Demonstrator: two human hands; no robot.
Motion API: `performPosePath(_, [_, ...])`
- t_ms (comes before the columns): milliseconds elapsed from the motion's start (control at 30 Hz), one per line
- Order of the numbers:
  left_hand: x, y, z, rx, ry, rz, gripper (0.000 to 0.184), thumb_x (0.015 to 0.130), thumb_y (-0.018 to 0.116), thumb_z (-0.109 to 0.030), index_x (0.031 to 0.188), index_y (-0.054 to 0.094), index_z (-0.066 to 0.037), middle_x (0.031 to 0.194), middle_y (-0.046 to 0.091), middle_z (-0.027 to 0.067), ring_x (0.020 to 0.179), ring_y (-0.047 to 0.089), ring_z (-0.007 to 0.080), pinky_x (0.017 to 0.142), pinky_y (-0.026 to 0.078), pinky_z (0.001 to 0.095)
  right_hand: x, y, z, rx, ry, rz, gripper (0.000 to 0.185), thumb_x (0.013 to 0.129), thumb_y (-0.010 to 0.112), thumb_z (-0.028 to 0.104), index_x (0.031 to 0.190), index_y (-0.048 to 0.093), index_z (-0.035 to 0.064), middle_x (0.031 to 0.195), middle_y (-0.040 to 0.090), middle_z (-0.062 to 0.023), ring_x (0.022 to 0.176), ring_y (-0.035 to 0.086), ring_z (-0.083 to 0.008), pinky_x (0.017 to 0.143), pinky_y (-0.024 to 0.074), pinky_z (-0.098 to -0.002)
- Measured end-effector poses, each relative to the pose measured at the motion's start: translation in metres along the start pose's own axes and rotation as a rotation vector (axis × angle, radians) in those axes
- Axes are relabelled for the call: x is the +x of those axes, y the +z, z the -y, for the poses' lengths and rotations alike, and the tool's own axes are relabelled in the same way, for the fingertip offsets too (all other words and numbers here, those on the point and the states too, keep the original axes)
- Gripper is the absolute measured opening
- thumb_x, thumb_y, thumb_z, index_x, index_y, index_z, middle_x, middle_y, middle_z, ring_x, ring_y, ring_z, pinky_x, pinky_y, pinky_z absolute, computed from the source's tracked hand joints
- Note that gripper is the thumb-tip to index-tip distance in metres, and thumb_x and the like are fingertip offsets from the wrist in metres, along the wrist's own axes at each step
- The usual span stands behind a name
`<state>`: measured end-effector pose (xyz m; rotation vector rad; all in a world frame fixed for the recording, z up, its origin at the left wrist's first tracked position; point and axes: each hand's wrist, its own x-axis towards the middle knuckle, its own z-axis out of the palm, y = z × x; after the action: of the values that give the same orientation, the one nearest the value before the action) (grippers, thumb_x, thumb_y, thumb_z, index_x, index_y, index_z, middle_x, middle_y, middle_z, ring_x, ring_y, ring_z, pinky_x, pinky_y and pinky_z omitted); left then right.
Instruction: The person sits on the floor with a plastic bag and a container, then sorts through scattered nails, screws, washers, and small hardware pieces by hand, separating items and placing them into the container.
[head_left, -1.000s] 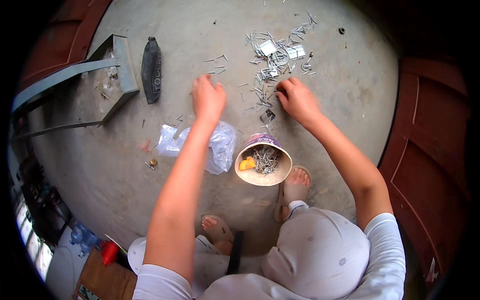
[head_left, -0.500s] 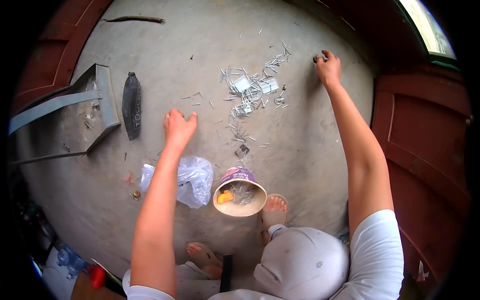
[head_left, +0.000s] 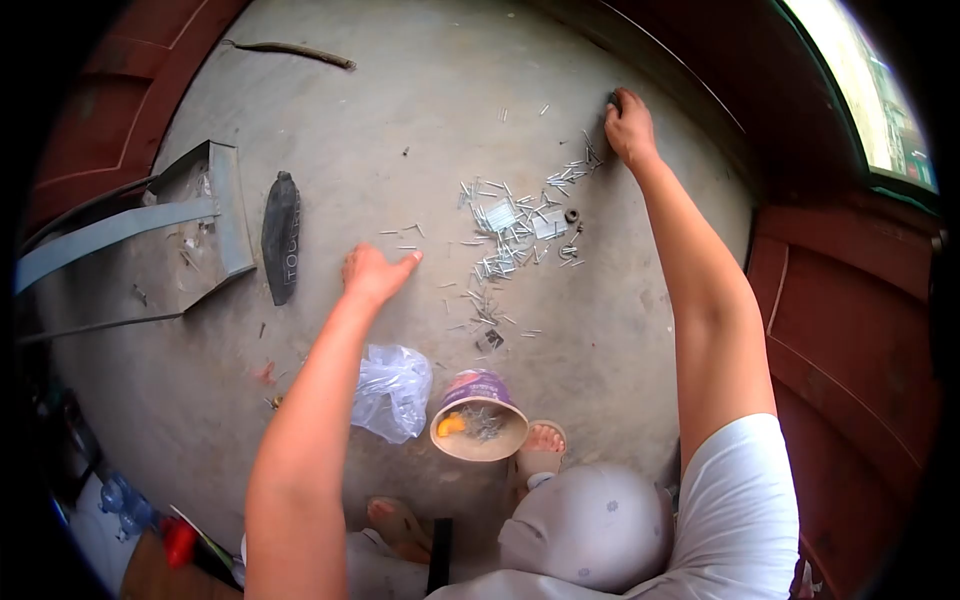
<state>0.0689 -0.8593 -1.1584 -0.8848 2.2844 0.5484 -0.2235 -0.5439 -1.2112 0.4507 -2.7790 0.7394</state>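
Note:
At the far right of the floor, my right hand [head_left: 630, 128] has its fingers closed at a small dark object, mostly hidden by them. My left hand [head_left: 370, 274] is over the floor just below a few loose nails [head_left: 401, 246], thumb stretched out, nothing visible in it. Between the hands spreads a pile of nails [head_left: 508, 255] with shiny metal plates [head_left: 549, 224] among them. A dark ring-shaped part [head_left: 572, 215] lies at the pile's right side. Nearer my feet, a tilted paper tub [head_left: 478, 387] holds nails and a yellow piece [head_left: 452, 424].
A clear plastic bag [head_left: 395, 392] lies left of the tub. Further left are a black pouch [head_left: 282, 238] and a metal dustpan-like tray [head_left: 232, 215]. A stick [head_left: 295, 50] lies at the far left; reddish panels [head_left: 850, 350] stand at the right.
The view has shifted. My right hand moved from beside the pile to a dark part at the right, then farther away. A dark ring now lies beside the pile. My left hand stays near the loose nails.

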Motion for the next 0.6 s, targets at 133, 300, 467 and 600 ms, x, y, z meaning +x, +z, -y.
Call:
performPosePath(133, [0.002, -0.005, -0.007, 0.036, -0.023, 0.051, 0.091, 0.070, 0.070, -0.061, 0.112, 0.053, 0.017, 0.120, 0.055, 0.0300, 0.115, 0.053, 0.0388, 0.097, 0.043, 0.0405, -0.036, -0.005, 0.021, 0.041, 0.047, 0.157, 0.019, 0.078, 0.062, 0.007, 0.096, 0.068, 0.0058, 0.104, 0.059, -0.0190, 0.102, 0.053, -0.0368, 0.092, 0.0436, -0.0423])
performPosePath(300, [0.004, -0.009, -0.011, 0.067, -0.048, 0.139, 0.090, 0.071, 0.069, -0.061, 0.117, 0.053, 0.015, 0.124, 0.054, 0.0262, 0.117, 0.052, 0.0378, 0.099, 0.042, 0.0406, -0.128, -0.028, 0.067, 0.228, -0.020, 0.297, 0.011, 0.081, 0.061, 0.004, 0.091, 0.065, 0.0039, 0.096, 0.058, -0.0144, 0.095, 0.054, -0.0317, 0.085, 0.0445, -0.0379])
performPosePath(467, [0.005, -0.010, -0.013, 0.121, -0.047, 0.125, 0.086, 0.071, 0.067, -0.063, 0.113, 0.058, 0.012, 0.122, 0.056, 0.0245, 0.116, 0.054, 0.0363, 0.097, 0.044, 0.0400, -0.109, -0.033, 0.104, 0.268, -0.079, 0.333, 0.014, 0.080, 0.064, 0.008, 0.093, 0.065, 0.0035, 0.096, 0.061, -0.0130, 0.086, 0.060, -0.0285, 0.079, 0.0486, -0.0365])
performPosePath(600, [0.010, -0.016, -0.017, 0.144, -0.052, 0.219, 0.083, 0.071, 0.066, -0.065, 0.106, 0.063, 0.009, 0.119, 0.059, 0.0237, 0.112, 0.057, 0.0351, 0.095, 0.046, 0.0396, -0.011, 0.015, 0.094, 0.274, 0.046, 0.154, 0.017, 0.081, 0.063, 0.011, 0.096, 0.065, 0.0014, 0.095, 0.060, -0.0176, 0.085, 0.061, -0.0305, 0.079, 0.0498, -0.0374])
